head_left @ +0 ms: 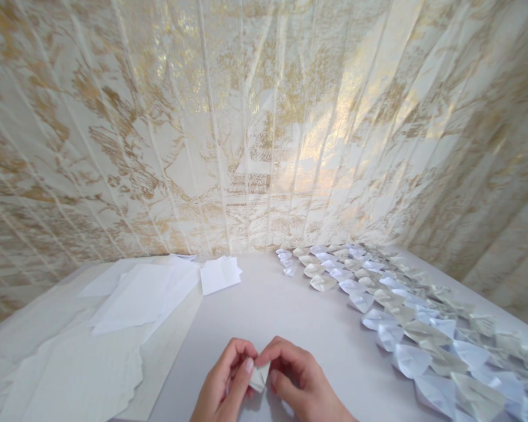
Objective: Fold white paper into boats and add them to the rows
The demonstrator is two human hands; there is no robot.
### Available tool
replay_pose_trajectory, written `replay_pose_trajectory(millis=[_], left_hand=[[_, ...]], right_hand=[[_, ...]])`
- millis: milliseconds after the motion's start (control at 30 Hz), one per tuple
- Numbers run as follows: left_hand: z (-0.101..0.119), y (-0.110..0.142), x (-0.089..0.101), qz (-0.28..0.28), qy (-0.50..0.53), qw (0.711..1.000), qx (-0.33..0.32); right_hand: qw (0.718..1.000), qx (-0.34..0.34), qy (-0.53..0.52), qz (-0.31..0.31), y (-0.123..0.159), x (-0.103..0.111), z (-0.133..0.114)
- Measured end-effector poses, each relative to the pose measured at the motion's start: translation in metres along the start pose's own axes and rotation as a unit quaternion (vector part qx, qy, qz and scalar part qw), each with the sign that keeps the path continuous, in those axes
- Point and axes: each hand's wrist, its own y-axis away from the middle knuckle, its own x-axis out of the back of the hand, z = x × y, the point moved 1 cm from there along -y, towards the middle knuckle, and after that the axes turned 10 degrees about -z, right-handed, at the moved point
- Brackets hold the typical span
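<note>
Between my two hands, near the bottom middle of the view, is a small folded piece of greyish paper. My left hand pinches it between thumb and fingers on its left side. On the other side, my right hand has its index finger bent onto the paper's upper edge, with the thumb close to its right edge. Part of the paper is covered by the fingers. Both hands are low over the white table.
Loose white sheets and a stack of greyish sheets lie at the left. A small pile of white paper squares sits at the back. Rows of folded paper pieces cover the right side. A patterned curtain hangs behind.
</note>
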Motion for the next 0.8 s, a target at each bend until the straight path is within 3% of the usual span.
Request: replay_pose_trajectory(millis=[267, 500, 800], left_hand=[[-0.011, -0.002, 0.002, -0.031, 0.004, 0.999, -0.039], [-0.010, -0.005, 0.003, -0.009, -0.012, 0.999, -0.033], [-0.013, -0.004, 0.004, 0.008, -0.033, 0.998, -0.051]], right_hand=[[0.998, 0.010, -0.021, 0.058, 0.000, -0.001, 0.008], [0.997, -0.032, -0.059, 0.047, -0.002, -0.002, 0.014], [0.998, -0.029, -0.045, 0.037, -0.001, -0.004, 0.018]])
